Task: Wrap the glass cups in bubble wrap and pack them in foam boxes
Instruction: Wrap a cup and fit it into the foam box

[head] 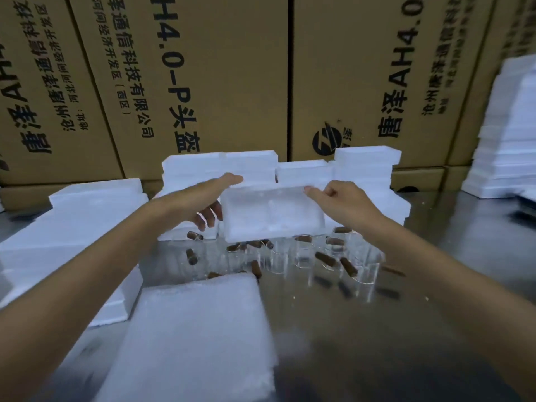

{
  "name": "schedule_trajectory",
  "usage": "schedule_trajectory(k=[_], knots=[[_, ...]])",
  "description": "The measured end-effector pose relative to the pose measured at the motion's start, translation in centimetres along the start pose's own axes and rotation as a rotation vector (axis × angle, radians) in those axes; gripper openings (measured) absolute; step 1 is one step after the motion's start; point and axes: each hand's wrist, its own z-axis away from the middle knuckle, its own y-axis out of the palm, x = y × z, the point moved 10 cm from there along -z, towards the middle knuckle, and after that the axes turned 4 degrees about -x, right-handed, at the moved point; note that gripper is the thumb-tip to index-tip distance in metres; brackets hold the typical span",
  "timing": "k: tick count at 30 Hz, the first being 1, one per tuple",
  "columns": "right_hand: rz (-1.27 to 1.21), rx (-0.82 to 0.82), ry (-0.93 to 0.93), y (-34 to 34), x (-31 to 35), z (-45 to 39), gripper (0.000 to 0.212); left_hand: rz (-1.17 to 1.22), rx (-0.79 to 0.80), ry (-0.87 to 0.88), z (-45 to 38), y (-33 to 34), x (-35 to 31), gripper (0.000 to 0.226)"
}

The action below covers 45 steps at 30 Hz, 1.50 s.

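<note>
Foam boxes (367,166) behind glass cups (304,256)

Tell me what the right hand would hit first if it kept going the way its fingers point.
The right hand points left, along the top edge of the held foam box toward the left hand. It already touches that box; beyond it, probably the left thumb, though depth is unclear.

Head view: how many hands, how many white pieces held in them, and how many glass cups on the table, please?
Hands: 2, left hand and right hand
Held white foam piece: 1
Glass cups: too blurred to count
Total counted: 3
</note>
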Motion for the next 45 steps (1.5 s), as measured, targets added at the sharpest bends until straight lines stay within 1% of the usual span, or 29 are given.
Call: schedule_trajectory(k=[2, 4, 6, 8, 10, 11, 13, 14, 15, 16, 18, 19, 20, 21, 22, 23, 24, 26, 28, 31, 33, 35, 37, 38, 40, 41, 42, 43, 45], knots=[[0.105, -0.006, 0.011, -1.8, -2.8, 3.3, 0.052, -0.13, 0.051, 0.047, 2.2, 4.7, 0.4, 0.045], [0.226, 0.049, 0.058, -2.3, -6.0, 6.1, 0.053, -0.256, 0.108, 0.079, 4.1, 9.6, 1.7, 0.041], [0.333, 0.206, 0.124, -1.6, -9.3, 8.3, 0.051, -0.319, 0.216, 0.073, 5.8, 14.1, 3.6, 0.045], [0.433, 0.342, 0.154, -0.7, -11.7, 10.3, 0.048, -0.364, 0.284, 0.055, 7.2, 17.1, 5.0, 0.056], [0.467, 0.406, 0.154, 0.1, -13.2, 11.9, 0.049, -0.439, 0.253, 0.086, 7.9, 18.3, 5.5, 0.065], [0.445, 0.438, 0.174, 0.6, -14.0, 12.6, 0.052, -0.482, 0.215, 0.118, 8.2, 18.4, 5.3, 0.065], [0.386, 0.512, 0.277, 1.0, -15.2, 13.8, 0.061, -0.507, 0.144, 0.172, 8.7, 17.7, 4.6, 0.06], [0.34, 0.514, 0.342, 0.7, -15.7, 14.1, 0.066, -0.472, 0.12, 0.197, 8.9, 17.2, 4.2, 0.054], [0.273, 0.473, 0.389, 0.1, -16.1, 13.8, 0.066, -0.403, 0.093, 0.22, 9.0, 16.4, 3.8, 0.045], [0.188, 0.387, 0.402, -0.8, -16.1, 13.1, 0.059, -0.329, 0.049, 0.243, 9.1, 15.3, 3.4, 0.033], [0.104, 0.123, 0.355, -3.2, -16.6, 10.7, 0.047, -0.27, -0.085, 0.27, 9.1, 12.3, 3.2, 0.01], [0.127, -0.017, 0.307, -4.3, -16.8, 9.5, 0.037, -0.283, -0.148, 0.267, 8.9, 10.9, 3.5, 0.007], [0.196, -0.127, 0.26, -5.2, -16.6, 8.7, 0.028, -0.305, -0.185, 0.249, 8.6, 9.8, 4.2, 0.01], [0.296, -0.174, 0.222, -5.4, -16.4, 8.0, 0.028, -0.325, -0.184, 0.222, 8.4, 9.3, 5.1, 0.014], [0.384, -0.149, 0.211, -4.9, -16.5, 7.4, 0.039, -0.335, -0.155, 0.192, 8.2, 9.3, 6.1, 0.019], [0.458, -0.072, 0.227, -4.0, -17.0, 6.8, 0.048, -0.333, -0.113, 0.162, 8.0, 9.7, 7.2, 0.023], [0.537, 0.017, 0.253, -3.1, -17.6, 6.4, 0.051, -0.311, -0.074, 0.135, 7.9, 10.3, 8.2, 0.027], [0.667, 0.158, 0.287, -1.7, -18.6, 5.9, 0.041, -0.232, -0.044, 0.104, 7.9, 10.9, 9.7, 0.032], [0.704, 0.22, 0.259, -1.0, -18.9, 5.5, 0.03, -0.172, -0.033, 0.099, 8.1, 10.9, 10.1, 0.035], [0.623, 0.293, 0.217, -0.1, -18.3, 5.2, 0.028, -0.189, -0.019, 0.118, 8.6, 10.7, 10.5, 0.035], [0.662, 0.348, 0.182, 0.2, -17.5, 5.4, 0.028, -0.25, -0.038, 0.154, 8.9, 10.5, 10.3, 0.028], [0.787, 0.356, 0.17, -0.5, -16.9, 5.6, 0.028, -0.292, -0.066, 0.211, 9.2, 10.5, 9.8, 0.022], [0.967, 0.334, 0.129, -1.7, -15.5, 6.0, 0.023, -0.305, -0.098, 0.249, 9.5, 10.4, 9.3, 0.018], [1.047, 0.3, 0.093, -2.4, -14.4, 6.2, 0.02, -0.305, -0.114, 0.26, 9.6, 10.3, 9.1, 0.017], [1.126, 0.143, 0.006, -4.1, -11.3, 6.7, 0.012, -0.303, -0.149, 0.288, 9.9, 10.1, 8.9, 0.017], [1.104, 0.063, -0.047, -4.7, -9.5, 7.1, 0.011, -0.3, -0.168, 0.308, 10.0, 10.0, 8.6, 0.017], [1.031, 0.022, -0.102, -4.9, -7.6, 7.6, 0.015, -0.293, -0.186, 0.329, 10.1, 9.8, 8.3, 0.018], [0.9, 0.033, -0.138, -4.7, -5.8, 8.2, 0.019, -0.272, -0.2, 0.346, 10.3, 9.6, 7.9, 0.019], [0.516, 0.168, -0.122, -3.3, -2.5, 9.8, 0.025, -0.176, -0.22, 0.352, 10.6, 9.0, 7.5, 0.022]])
